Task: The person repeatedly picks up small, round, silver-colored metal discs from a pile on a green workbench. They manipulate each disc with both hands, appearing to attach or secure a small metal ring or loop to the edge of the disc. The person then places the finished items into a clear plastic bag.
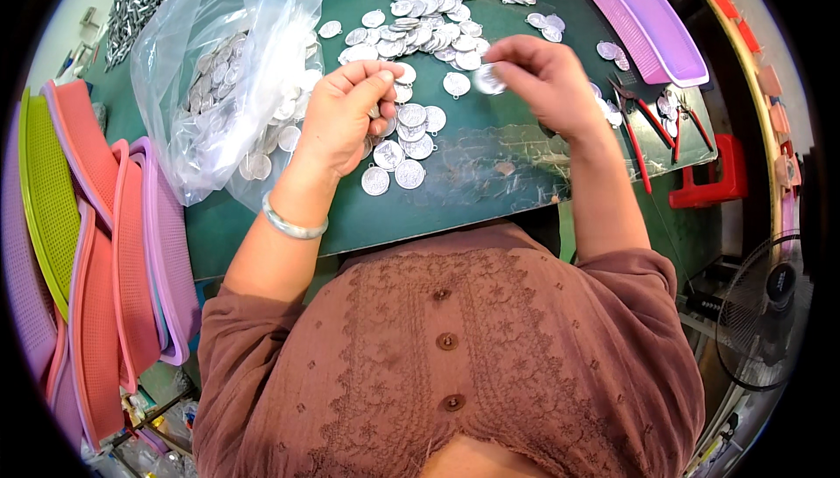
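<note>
Round silver coin-like pendants with small loops lie in a large pile (429,27) across the green table. My left hand (348,115), with a pale bangle on its wrist, is closed with the fingers curled. Silver shows between those fingers, and a pendant (404,74) is at the fingertips; how many it holds is hidden. Off to the right, my right hand (551,84) pinches one pendant (489,80) between thumb and fingers, slightly blurred. A single pendant (456,84) lies between the hands. Beneath my left hand sits a small group of pendants (409,147).
At left stands a clear plastic bag (262,6) holding more pendants, beside a heap of metal pieces (144,1). Stacked colored baskets (92,242) fill the left side. Red-handled pliers (643,115), a purple basket (643,19) and a red stool (713,176) are at right.
</note>
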Demonstrator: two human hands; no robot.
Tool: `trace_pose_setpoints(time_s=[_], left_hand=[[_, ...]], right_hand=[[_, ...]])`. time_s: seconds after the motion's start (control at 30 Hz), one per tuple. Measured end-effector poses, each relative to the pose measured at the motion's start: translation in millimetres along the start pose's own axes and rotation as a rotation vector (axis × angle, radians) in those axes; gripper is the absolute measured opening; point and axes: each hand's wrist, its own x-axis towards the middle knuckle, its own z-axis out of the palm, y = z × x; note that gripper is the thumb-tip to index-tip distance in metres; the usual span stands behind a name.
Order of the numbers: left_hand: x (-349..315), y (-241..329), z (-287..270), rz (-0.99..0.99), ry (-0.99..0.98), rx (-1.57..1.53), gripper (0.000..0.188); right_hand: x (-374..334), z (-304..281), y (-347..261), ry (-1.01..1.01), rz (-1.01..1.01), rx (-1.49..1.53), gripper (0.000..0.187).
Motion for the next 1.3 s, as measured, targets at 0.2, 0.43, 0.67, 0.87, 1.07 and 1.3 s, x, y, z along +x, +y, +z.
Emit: trace_pose_setpoints(time_s=[0.2,0.43,0.67,0.87,1.07,1.3], left_hand=[[1.8,8.2,-5.9,0.002,0.036,0.062,0.015],[1.5,8.0,-7.5,-0.016,0.014,0.218,0.014],[4.0,8.5,-9.5,-0.006,0.026,0.142,0.014],[5.0,8.3,-11.6,0.0,0.028,0.112,0.014],[5.2,6.1,-11.2,0.003,-0.017,0.165,0.012],[-2.3,2.4,-3.9,-0.03,-0.239,0.308,0.011]], right_hand=[[-27.1,-56.2,1.8,0.18,0.087,-0.602,0.014],[-31.6,-33.7,8.3,0.224,-0.225,-1.031,0.01],[4.2,50.6,-16.1,-0.338,-0.429,-0.688,0.024],[13.0,59.5,-18.0,-0.49,-0.493,-0.792,0.024],[7.5,54.2,-4.8,-0.292,-0.381,-0.531,0.016],[-4.1,47.8,-21.2,-0.118,0.026,0.002,0.019]])
